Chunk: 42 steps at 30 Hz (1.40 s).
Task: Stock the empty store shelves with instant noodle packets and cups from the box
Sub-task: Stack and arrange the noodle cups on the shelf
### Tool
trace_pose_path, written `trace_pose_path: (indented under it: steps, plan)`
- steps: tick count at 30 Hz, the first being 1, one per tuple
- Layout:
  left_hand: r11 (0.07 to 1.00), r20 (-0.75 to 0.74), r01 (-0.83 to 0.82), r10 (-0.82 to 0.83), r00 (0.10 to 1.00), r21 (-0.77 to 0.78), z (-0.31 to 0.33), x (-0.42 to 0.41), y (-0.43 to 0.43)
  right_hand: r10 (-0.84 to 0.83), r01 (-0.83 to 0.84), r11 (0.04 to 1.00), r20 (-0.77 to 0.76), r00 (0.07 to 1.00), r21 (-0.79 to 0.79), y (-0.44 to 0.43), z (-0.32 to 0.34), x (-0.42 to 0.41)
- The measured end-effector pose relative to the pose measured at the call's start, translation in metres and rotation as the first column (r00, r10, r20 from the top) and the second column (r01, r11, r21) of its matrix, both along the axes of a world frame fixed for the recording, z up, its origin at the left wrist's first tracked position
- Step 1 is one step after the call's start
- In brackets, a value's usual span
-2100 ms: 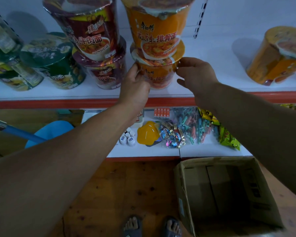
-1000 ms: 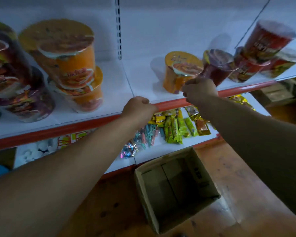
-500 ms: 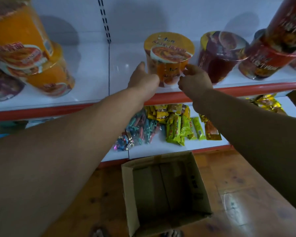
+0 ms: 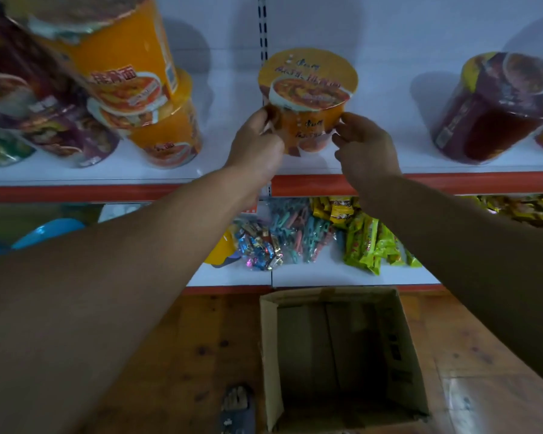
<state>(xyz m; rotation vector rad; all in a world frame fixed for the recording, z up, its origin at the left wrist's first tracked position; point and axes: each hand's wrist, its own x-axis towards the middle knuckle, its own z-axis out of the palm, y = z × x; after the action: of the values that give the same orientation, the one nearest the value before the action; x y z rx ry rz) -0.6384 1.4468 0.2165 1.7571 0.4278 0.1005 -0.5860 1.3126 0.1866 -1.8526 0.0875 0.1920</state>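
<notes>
An orange noodle cup (image 4: 308, 98) stands upright on the white shelf (image 4: 220, 164), just right of the shelf's vertical slotted rail. My left hand (image 4: 256, 145) grips its left side and my right hand (image 4: 364, 145) holds its right side near the base. Left of it, two orange cups (image 4: 145, 98) sit stacked. Purple cups (image 4: 54, 120) stand further left. A dark red cup (image 4: 496, 114) stands to the right. The cardboard box (image 4: 339, 355) lies on the floor below, open, and its dark inside shows no contents.
The shelf has a red front edge (image 4: 452, 183). The lower shelf holds clothes pegs (image 4: 298, 233), wrapped sweets (image 4: 257, 249) and yellow-green snack packets (image 4: 370, 242). A blue plastic item (image 4: 44, 233) sits lower left. The floor is brown wood, with my sandalled foot (image 4: 237, 408) beside the box.
Both hands left the stacked orange cups, moved right, and closed on the single orange cup. The cup now sits further left, close to the slotted rail.
</notes>
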Motion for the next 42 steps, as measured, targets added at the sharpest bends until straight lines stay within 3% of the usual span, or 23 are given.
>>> trace_pose_path:
  steps: [5,10,15,19,25,37,42]
  plan:
    - [1.000,0.011,0.017,-0.017,1.000,0.009,-0.002,-0.001,0.026,-0.115,0.115,0.993,-0.007,0.993,0.006,0.013,0.004,0.012]
    - [0.995,0.031,0.094,-0.094,0.995,-0.012,-0.011,0.000,0.031,-0.032,0.031,0.999,-0.018,0.999,-0.038,0.031,0.012,0.012]
    - [0.996,0.073,0.055,-0.050,0.996,-0.068,-0.021,-0.003,0.040,-0.174,0.177,0.981,-0.040,0.984,0.077,0.028,0.001,-0.003]
    - [0.994,0.137,0.074,-0.062,0.989,-0.083,-0.024,-0.008,0.039,-0.185,0.194,0.966,-0.065,0.981,0.171,0.024,0.008,-0.013]
    - [0.997,0.157,0.018,-0.005,0.988,-0.081,-0.035,-0.014,0.049,-0.140,0.146,0.977,-0.047,0.989,0.154,0.028,0.004,-0.025]
    - [0.997,0.125,0.060,-0.053,0.991,-0.055,-0.036,-0.011,0.047,-0.155,0.158,0.981,-0.031,0.987,0.113,0.020,0.000,-0.020]
    - [0.998,0.168,0.050,-0.043,0.985,-0.043,-0.039,-0.010,0.042,-0.104,0.104,0.994,0.011,0.995,0.026,0.026,-0.003,-0.013]
